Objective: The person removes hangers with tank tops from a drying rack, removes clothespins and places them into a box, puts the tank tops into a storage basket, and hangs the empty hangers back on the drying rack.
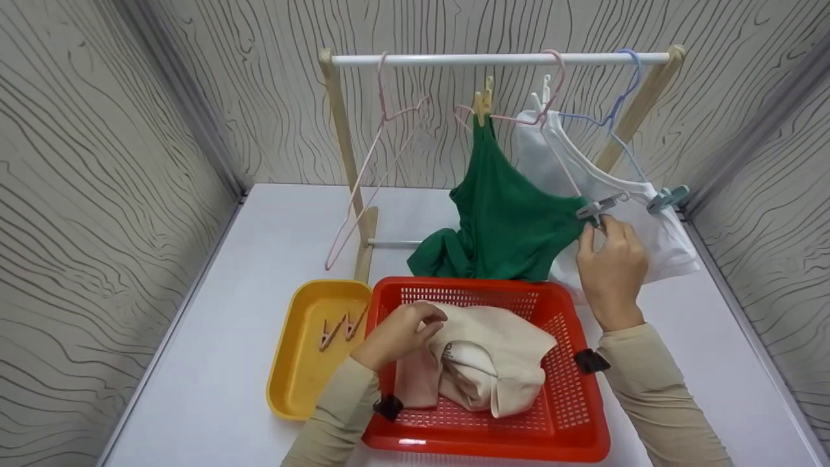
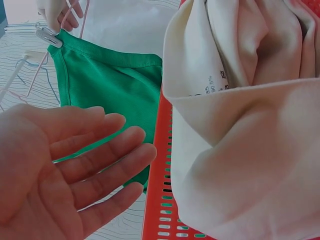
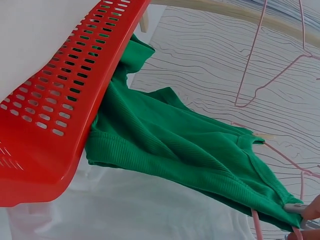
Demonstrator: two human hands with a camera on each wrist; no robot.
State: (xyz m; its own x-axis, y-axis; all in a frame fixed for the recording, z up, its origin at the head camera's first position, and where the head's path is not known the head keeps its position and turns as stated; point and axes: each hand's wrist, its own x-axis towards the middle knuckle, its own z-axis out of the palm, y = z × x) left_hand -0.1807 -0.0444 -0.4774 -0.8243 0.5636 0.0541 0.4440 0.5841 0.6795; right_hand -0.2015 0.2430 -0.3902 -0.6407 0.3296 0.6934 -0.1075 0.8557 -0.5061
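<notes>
A green garment (image 1: 512, 207) hangs from a pink hanger, held at its left by a yellow clothespin (image 1: 483, 102) and at its right by a grey clothespin (image 1: 598, 206). My right hand (image 1: 613, 272) has its thumb and fingers at the lower end of that grey clothespin and the garment's corner; in the right wrist view its fingertips (image 3: 312, 210) show at the edge. My left hand (image 1: 402, 334), fingers relaxed and apart in the left wrist view (image 2: 75, 170), is above beige clothing (image 1: 512, 331) in the red basket (image 1: 486, 451) and holds nothing.
A white garment (image 1: 661, 243) hangs behind on a blue hanger (image 1: 622, 97), with a white clothespin and a teal clothespin (image 1: 668, 198). One pink hanger (image 1: 384, 120) hangs bare at the left of the rail (image 1: 447, 60). A yellow tray (image 1: 282, 363) holds two pink clothespins (image 1: 331, 334).
</notes>
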